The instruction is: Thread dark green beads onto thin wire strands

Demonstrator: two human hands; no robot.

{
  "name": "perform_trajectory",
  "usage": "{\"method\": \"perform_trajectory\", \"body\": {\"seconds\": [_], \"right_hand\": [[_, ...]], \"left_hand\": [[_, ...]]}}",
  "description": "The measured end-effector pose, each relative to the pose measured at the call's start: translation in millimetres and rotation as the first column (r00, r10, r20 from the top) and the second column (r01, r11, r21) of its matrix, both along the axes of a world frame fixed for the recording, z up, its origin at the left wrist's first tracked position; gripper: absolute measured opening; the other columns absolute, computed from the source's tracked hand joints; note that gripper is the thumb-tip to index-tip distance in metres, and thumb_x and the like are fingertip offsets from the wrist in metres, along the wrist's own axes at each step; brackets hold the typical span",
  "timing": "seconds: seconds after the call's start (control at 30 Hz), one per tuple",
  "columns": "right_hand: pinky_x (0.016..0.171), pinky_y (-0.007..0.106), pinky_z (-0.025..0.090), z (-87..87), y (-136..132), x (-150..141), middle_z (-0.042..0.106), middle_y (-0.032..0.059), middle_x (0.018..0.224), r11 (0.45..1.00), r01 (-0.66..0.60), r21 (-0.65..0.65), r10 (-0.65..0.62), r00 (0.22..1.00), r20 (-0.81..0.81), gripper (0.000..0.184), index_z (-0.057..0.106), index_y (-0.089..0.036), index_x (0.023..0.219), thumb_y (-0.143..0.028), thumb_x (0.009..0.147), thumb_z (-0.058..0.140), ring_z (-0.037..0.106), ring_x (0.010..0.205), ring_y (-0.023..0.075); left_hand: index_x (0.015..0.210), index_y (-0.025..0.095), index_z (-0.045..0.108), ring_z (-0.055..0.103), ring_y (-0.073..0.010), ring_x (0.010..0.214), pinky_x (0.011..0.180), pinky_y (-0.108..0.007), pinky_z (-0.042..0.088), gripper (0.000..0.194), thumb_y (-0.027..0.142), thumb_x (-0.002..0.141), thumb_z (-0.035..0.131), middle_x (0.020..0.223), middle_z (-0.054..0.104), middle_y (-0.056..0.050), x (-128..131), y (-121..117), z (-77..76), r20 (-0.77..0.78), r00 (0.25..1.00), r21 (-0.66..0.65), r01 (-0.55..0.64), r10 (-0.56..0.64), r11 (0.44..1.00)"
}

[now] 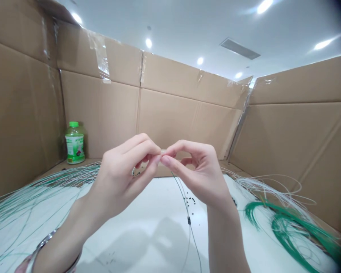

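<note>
My left hand [127, 172] and my right hand [197, 167] meet at the fingertips in the middle of the view, raised above the white work surface [147, 212]. Each is closed in a pinch of thumb and forefinger, the tips almost touching. Whatever lies between them is too small and covered to make out. Below the right thumb, a thin green wire and a white wire [184, 197] run down through a small black connector [189, 220]. Their upper ends vanish behind my right hand.
Tiny black pieces [191, 200] lie scattered beyond the connector. Long green and white wires [45, 189] spread at left; coiled green wires [290, 235] and loose white ones lie at right. A green-capped bottle [75, 143] stands in the back left corner. Cardboard walls [184, 98] enclose the surface.
</note>
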State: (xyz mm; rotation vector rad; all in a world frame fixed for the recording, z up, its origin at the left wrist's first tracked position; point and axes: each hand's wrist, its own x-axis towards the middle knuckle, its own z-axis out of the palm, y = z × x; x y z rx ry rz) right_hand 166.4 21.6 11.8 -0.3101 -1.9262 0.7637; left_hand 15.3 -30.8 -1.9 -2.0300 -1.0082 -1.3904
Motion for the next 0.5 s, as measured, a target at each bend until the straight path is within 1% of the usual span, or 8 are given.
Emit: {"method": "perform_trajectory", "body": {"seconds": [0.03, 0.1, 0.2, 0.27, 0.33, 0.37, 0.43, 0.5], "right_hand": [[0.049, 0.015, 0.043, 0.4, -1, 1, 0.065, -0.0032, 0.072, 1.0, 0.023, 0.01, -0.024, 0.999, 0.025, 0.003, 0.067, -0.017, 0.073, -0.015, 0.075, 0.067, 0.057, 0.067, 0.0071], [0.047, 0.016, 0.042, 1.5, -2, 5, 0.063, -0.004, 0.072, 0.997, 0.07, 0.02, -0.072, 0.994, 0.086, 0.006, 0.064, -0.018, 0.073, -0.02, 0.078, 0.063, 0.053, 0.06, 0.0055], [0.042, 0.017, 0.037, 4.0, 1, 18, 0.06, -0.0054, 0.07, 0.992, 0.124, 0.032, -0.128, 0.964, 0.234, 0.009, 0.06, -0.019, 0.069, -0.02, 0.078, 0.06, 0.046, 0.05, 0.0035], [0.049, 0.019, 0.041, 5.9, 4, 30, 0.063, -0.0045, 0.07, 0.988, 0.133, 0.08, -0.154, 0.901, 0.406, 0.007, 0.062, -0.019, 0.068, -0.018, 0.075, 0.062, 0.054, 0.059, 0.0066], [0.061, 0.021, 0.047, 7.5, 8, 39, 0.068, -0.0024, 0.08, 0.986, 0.126, 0.109, -0.164, 0.836, 0.523, 0.002, 0.067, -0.02, 0.075, -0.022, 0.074, 0.067, 0.061, 0.077, 0.0111], [0.065, 0.022, 0.049, 7.9, 9, 41, 0.07, -0.0014, 0.088, 0.988, 0.126, 0.091, -0.155, 0.841, 0.519, 0.009, 0.068, -0.021, 0.082, -0.026, 0.074, 0.069, 0.063, 0.083, 0.0123], [0.067, 0.021, 0.053, 7.7, 10, 38, 0.07, 0.0006, 0.097, 0.994, 0.113, 0.006, -0.106, 0.911, 0.398, 0.02, 0.068, -0.02, 0.093, -0.03, 0.076, 0.069, 0.065, 0.087, 0.0127], [0.066, 0.02, 0.054, 6.2, 11, 29, 0.07, 0.002, 0.094, 0.997, 0.052, -0.049, -0.037, 0.966, 0.256, 0.02, 0.067, -0.018, 0.094, -0.03, 0.078, 0.068, 0.066, 0.086, 0.0126]], "left_hand": [[0.074, 0.016, 0.05, 0.043, -0.0064, 0.058, 0.051, -0.019, 0.035, 0.014, 0.006, 0.084, 0.051, 0.067, 0.048, 0.002, 0, 0, 0.0, -0.001, 1.0, 0.006, -0.009, 0.009, 1.0], [0.073, 0.016, 0.049, 0.042, -0.0061, 0.057, 0.051, -0.019, 0.034, 0.015, 0.006, 0.083, 0.052, 0.066, 0.048, 0.002, -1, 1, 0.5, 0.005, 0.999, 0.029, -0.034, 0.034, 0.999], [0.071, 0.017, 0.049, 0.04, -0.006, 0.056, 0.051, -0.02, 0.033, 0.014, 0.008, 0.081, 0.053, 0.064, 0.048, 0.003, -9, 2, 2.2, 0.072, 0.995, 0.122, -0.07, 0.062, 0.99], [0.071, 0.017, 0.05, 0.041, -0.0064, 0.057, 0.051, -0.02, 0.033, 0.014, 0.008, 0.082, 0.052, 0.064, 0.047, 0.003, -15, 2, 3.3, 0.131, 0.989, 0.138, -0.085, 0.067, 0.987], [0.07, 0.018, 0.05, 0.042, -0.0067, 0.056, 0.051, -0.021, 0.034, 0.015, 0.009, 0.083, 0.052, 0.064, 0.047, 0.003, -19, 4, 3.2, 0.133, 0.989, 0.064, -0.079, 0.07, 0.995], [0.07, 0.018, 0.05, 0.042, -0.0067, 0.056, 0.05, -0.021, 0.034, 0.015, 0.01, 0.083, 0.051, 0.064, 0.046, 0.003, -19, 5, 2.5, 0.11, 0.992, 0.015, -0.067, 0.065, 0.998], [0.071, 0.017, 0.051, 0.042, -0.0064, 0.055, 0.05, -0.02, 0.034, 0.014, 0.011, 0.084, 0.052, 0.064, 0.047, 0.004, -15, 9, 0.0, 0.06, 0.997, -0.062, -0.04, 0.044, 0.997], [0.073, 0.017, 0.053, 0.044, -0.0064, 0.056, 0.051, -0.02, 0.035, 0.013, 0.011, 0.085, 0.052, 0.065, 0.048, 0.004, -8, 15, -3.5, 0.053, 0.998, -0.093, -0.015, 0.02, 0.996]]}}
